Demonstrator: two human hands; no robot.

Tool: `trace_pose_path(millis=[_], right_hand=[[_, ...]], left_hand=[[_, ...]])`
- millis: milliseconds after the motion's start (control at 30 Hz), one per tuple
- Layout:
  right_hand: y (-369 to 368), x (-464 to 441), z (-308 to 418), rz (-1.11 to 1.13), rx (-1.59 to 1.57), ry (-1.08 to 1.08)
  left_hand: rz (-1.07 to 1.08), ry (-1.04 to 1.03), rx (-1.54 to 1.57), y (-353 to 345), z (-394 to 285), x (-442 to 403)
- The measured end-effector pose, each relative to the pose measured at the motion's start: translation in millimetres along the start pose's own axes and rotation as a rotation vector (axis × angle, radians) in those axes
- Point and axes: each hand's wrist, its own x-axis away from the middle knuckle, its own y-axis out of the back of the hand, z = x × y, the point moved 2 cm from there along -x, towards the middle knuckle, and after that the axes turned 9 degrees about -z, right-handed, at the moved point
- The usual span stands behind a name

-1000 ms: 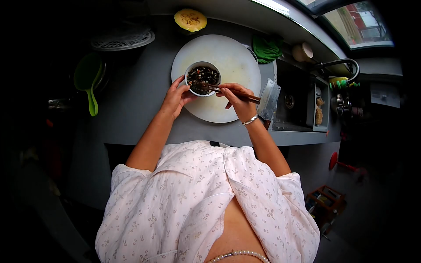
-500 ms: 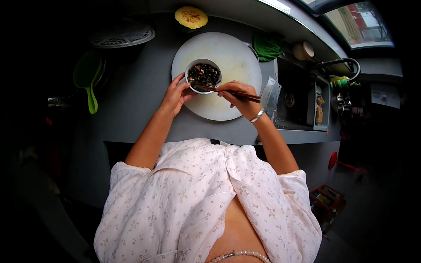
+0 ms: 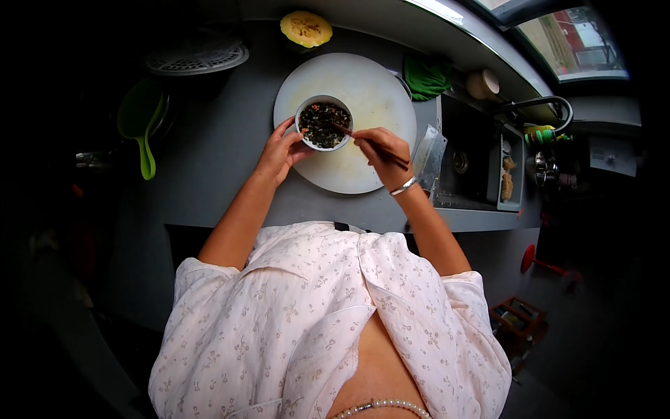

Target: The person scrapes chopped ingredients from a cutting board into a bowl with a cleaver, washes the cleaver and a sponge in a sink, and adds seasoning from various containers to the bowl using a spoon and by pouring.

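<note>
A white bowl (image 3: 299, 112) sits on a round white cutting board (image 3: 377, 91). Inside it is a dark, chopped food mix (image 3: 321, 126) with orange and pale bits, white showing along the near side. My left hand (image 3: 281, 151) grips the bowl's left side, thumb near the rim and fingers around the wall. Brown chopsticks (image 3: 391, 158) are closed in my right hand (image 3: 384, 148), to the right of the bowl. Their tips reach over the rim into the food.
A halved yellow squash (image 3: 306, 29) stands behind the board. To the right are a clear plastic piece (image 3: 428, 157), a green cloth (image 3: 426, 78) and a sink (image 3: 464, 126) with a faucet (image 3: 569, 108). A green-handled pan or strainer (image 3: 144, 150) lies left.
My right hand has shifted slightly, and the chopstick tips have moved up and right from the near side of the bowl. White now shows at the food's near edge. My left hand stays on the bowl.
</note>
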Motion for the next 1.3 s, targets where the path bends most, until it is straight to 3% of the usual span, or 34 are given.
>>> trace_pose_path(millis=[167, 333, 433, 567, 667, 900, 1033, 1200, 1300], right_hand=[[14.2, -5.1, 27.9, 0.107, -0.022, -0.190], [36.0, -24.9, 48.3, 0.290, 0.120, -0.206], [31.5, -30.6, 47.9, 0.482, 0.126, -0.078], [20.5, -35.7, 31.8, 0.492, 0.178, 0.040], [19.4, -36.9, 30.7, 0.415, 0.154, 0.105], [33.5, -47.4, 39.1, 0.179, 0.054, -0.198], [33.7, -44.9, 16.6, 0.112, 0.003, -0.195], [25.9, -20.7, 1.3, -0.009, 0.130, 0.075], [15.1, -5.5, 14.8, -0.026, 0.143, -0.037]], left_hand=[[0.002, -0.003, -0.020, -0.7, -1.4, 1.0], [-0.001, 0.000, -0.034, -1.4, -3.0, 2.4], [0.009, 0.005, -0.015, -2.4, -3.6, 3.0], [0.013, -0.001, -0.010, -1.4, -4.0, 1.9], [0.010, 0.007, -0.010, -1.5, -3.9, 2.8], [0.008, 0.002, -0.018, -1.1, -2.9, 1.9], [0.019, 0.000, -0.019, 0.6, -2.0, -0.1], [0.005, -0.004, -0.007, -0.6, -2.1, 2.3], [-0.004, -0.007, -0.007, -2.6, -2.1, 2.9]])
